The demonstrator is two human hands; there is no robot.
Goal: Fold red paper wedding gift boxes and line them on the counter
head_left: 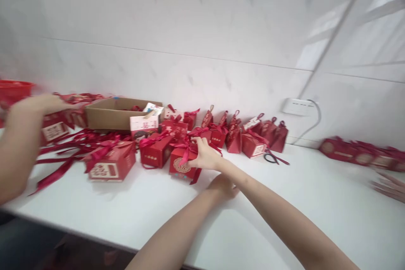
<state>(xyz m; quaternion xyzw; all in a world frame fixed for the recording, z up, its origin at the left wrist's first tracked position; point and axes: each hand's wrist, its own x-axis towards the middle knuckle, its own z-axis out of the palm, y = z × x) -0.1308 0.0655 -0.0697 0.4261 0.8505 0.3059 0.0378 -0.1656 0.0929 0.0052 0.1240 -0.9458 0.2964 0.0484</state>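
Note:
My right hand (205, 154) reaches across from the right and is closed on the top of a red gift box (182, 168), by its ribbon bow (186, 148). A round gold emblem marks the box's front. My left hand (223, 186) is low over the white table, partly behind my right forearm; its fingers are mostly hidden. Just left of the held box sits another ribboned red box (155, 151), and farther left a larger ribboned box (111, 162) with a pale label.
Several triangular red boxes (234, 137) line the wall. A cardboard box (106, 117) stands behind loose ribbons (60, 171). Another person's arm (22, 143) reaches in at left, another hand (390, 185) at right. Scissors (270, 158) and a power strip (298, 107) are nearby.

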